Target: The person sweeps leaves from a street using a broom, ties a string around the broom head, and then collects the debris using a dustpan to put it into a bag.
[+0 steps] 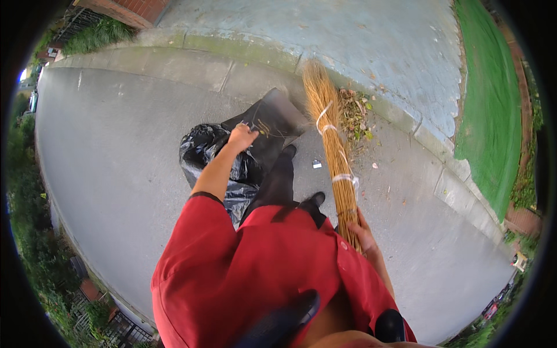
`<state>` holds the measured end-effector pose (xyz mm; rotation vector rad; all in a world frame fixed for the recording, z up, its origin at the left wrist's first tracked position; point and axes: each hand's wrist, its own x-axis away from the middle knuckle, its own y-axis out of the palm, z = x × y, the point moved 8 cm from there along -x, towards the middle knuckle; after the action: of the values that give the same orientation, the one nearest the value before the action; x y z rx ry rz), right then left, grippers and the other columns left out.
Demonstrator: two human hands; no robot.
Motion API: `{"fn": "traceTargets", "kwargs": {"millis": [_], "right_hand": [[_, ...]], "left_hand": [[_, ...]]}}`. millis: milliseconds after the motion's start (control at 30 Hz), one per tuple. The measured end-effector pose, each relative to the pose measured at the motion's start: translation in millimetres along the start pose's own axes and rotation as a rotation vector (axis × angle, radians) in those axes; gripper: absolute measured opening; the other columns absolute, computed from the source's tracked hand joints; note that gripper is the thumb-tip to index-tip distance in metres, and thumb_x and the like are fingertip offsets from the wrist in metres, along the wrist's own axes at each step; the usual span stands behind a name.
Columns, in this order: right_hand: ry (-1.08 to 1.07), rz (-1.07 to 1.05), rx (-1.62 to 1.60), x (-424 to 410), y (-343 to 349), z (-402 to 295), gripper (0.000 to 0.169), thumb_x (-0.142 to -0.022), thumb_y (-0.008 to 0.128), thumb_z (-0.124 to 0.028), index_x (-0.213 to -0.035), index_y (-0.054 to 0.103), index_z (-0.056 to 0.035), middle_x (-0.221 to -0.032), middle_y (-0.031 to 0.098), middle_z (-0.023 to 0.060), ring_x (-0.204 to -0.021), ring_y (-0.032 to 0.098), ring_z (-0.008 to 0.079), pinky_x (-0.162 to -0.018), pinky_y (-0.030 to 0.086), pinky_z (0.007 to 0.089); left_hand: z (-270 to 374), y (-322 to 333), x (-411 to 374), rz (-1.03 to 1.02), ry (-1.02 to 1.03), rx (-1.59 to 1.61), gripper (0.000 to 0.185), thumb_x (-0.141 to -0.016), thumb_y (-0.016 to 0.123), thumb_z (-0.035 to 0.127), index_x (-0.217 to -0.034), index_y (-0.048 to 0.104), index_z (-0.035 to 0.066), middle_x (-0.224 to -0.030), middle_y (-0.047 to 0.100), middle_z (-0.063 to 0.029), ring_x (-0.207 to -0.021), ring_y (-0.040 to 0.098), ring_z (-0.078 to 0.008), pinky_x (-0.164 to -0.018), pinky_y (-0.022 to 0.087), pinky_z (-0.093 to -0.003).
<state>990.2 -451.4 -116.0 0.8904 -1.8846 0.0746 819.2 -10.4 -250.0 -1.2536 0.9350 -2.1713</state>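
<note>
My left hand [242, 138] is closed at the edge of a dark, flat-mouthed dustpan or scoop [280, 115], where it meets a black plastic bag [202, 150]. Some twigs and leaves lie on the dark surface beside the hand. My right hand [364, 235] grips the lower end of a long straw or twig broom [333, 143], bound with white ties. The broom's bristles point away from me and rest near the curb. Just right of the broom is a pile of dry leaves [354, 115]. Exactly what my left fingers hold is partly hidden.
A concrete curb [391, 106] runs across, with pale blue pavement [370, 39] and green turf [487, 108] beyond. On the asphalt [126, 143] lie a small white scrap [317, 164] and scattered leaves. A brick structure [139, 11] stands at the upper left.
</note>
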Motion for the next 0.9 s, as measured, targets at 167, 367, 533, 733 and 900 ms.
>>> {"fn": "traceTargets", "kwargs": {"millis": [167, 367, 533, 733, 900], "right_hand": [[0.189, 0.019, -0.12, -10.8, 32.5, -7.3, 0.074, -0.079, 0.055, -0.006, -0.141, 0.016, -0.0064, -0.121, 0.048, 0.0133, -0.1, 0.054, 0.0225, -0.083, 0.046, 0.032], [0.42, 0.082, -0.258, -22.9, 68.4, -33.5, 0.078, -0.074, 0.064, -0.012, -0.139, 0.02, -0.0036, -0.117, 0.051, 0.0134, -0.1, 0.054, 0.0222, -0.085, 0.046, 0.0329], [0.523, 0.134, -0.184, -43.4, 80.8, -41.2, 0.079, -0.073, 0.065, -0.013, -0.138, 0.02, -0.0035, -0.116, 0.052, 0.0132, -0.1, 0.054, 0.022, -0.085, 0.046, 0.033], [0.573, 0.197, -0.063, -69.8, 80.7, -34.7, 0.081, -0.072, 0.066, -0.013, -0.138, 0.02, -0.0033, -0.116, 0.052, 0.013, -0.1, 0.054, 0.0219, -0.085, 0.046, 0.0331], [0.602, 0.207, 0.024, -80.5, 73.3, -37.8, 0.082, -0.071, 0.067, -0.013, -0.138, 0.021, -0.0032, -0.115, 0.052, 0.0128, -0.1, 0.054, 0.0217, -0.085, 0.045, 0.0332]], "left_hand": [[-7.1, 31.5, -41.5, -0.054, 0.078, 0.173, 0.03, -0.069, 0.07, 0.027, -0.072, 0.054, 0.002, -0.077, 0.061, -0.0162, -0.079, 0.059, -0.0341, -0.069, 0.047, -0.0398], [-34.7, 4.1, -78.9, 0.102, 0.119, 0.561, 0.028, -0.073, 0.07, 0.026, -0.083, 0.06, 0.003, -0.074, 0.06, -0.0086, -0.072, 0.058, -0.0206, -0.067, 0.046, -0.0327], [-210.4, 113.8, -69.3, 0.295, -0.512, 0.753, 0.037, -0.078, 0.06, 0.015, -0.11, 0.052, -0.001, -0.104, 0.06, -0.014, -0.098, 0.056, -0.027, -0.084, 0.043, -0.0341], [-157.0, 208.0, -65.5, 0.07, -0.771, 1.026, 0.076, -0.063, 0.077, 0.008, -0.126, 0.035, 0.001, -0.112, 0.055, -0.0132, -0.101, 0.053, -0.0218, -0.088, 0.042, -0.0308], [-192.7, 251.6, -124.2, 0.398, -0.324, 1.077, 0.059, -0.068, 0.074, 0.006, -0.118, 0.043, 0.002, -0.104, 0.059, -0.0095, -0.092, 0.056, -0.0199, -0.08, 0.046, -0.0312]]}}
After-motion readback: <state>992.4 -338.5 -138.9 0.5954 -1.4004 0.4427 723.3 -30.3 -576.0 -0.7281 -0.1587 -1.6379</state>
